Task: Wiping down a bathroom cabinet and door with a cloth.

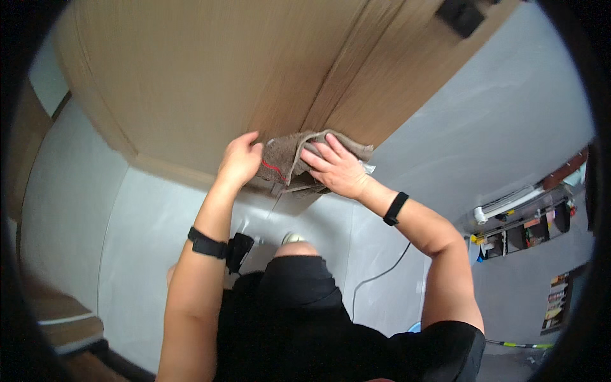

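A brown towelling cloth [281, 155] with a pale hem and a red line on it is bunched against the lower part of a wooden door [229, 71]. My right hand [336, 167] holds the cloth, its fingers spread over a folded layer. Close by the cloth's left side is my left hand [238, 160], thumb and forefinger apart with nothing seen between them. Its fingertips are blurred against the wood. Part of the cloth hangs below my right palm, and the door's bottom edge behind it is hidden.
Beneath is a grey tiled floor [148, 205], with my shoe [292, 238] near the door. A dark cable [377, 277] runs across the floor at right. Beside my left wrist is a black object [240, 250]. A shelf rack [530, 234] with small items stands far right.
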Motion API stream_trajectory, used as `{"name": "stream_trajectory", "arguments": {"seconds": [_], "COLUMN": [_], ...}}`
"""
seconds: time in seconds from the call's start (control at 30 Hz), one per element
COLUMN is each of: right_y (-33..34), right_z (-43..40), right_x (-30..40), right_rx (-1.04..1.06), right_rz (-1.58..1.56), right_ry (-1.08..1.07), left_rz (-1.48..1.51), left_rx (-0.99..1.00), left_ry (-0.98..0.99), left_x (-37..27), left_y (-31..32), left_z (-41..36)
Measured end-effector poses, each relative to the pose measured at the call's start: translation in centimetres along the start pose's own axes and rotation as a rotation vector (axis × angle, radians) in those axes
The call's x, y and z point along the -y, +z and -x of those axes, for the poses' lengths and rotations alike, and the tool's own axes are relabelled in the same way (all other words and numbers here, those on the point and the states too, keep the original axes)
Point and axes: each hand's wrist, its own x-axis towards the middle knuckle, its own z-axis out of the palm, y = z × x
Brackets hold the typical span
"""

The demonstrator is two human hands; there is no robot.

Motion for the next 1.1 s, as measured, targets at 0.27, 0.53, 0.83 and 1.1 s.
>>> {"name": "stream_trajectory", "arguments": {"seconds": [0.27,0.53,0.83,1.1], "right_y": [-22.8,-13.7,-3.8,-22.3], "right_z": [-14.8,-15.3,-8.1,-18.0], "right_x": [-13.5,-6.6,-4.4,-17.0], "right_rx": [-0.374,-0.078,0.177,-0.387], "right_rz": [0.533,0.221,-0.269,0.606], "right_ry": [0.401,0.204,0.148,0.383], "left_rz": [0.278,0.252,0.118,0.532], "left_rx": [-0.325,-0.382,-0.026,-0.199], "left_ry": [0.178,0.234,0.029,0.215], "left_x": [-3.7,-3.7,-2.9,-4.3], "left_y": [-1.8,-3.3,-2.6,-2.8], "left_z": [1.1,1.4,0.1,1.2]}}
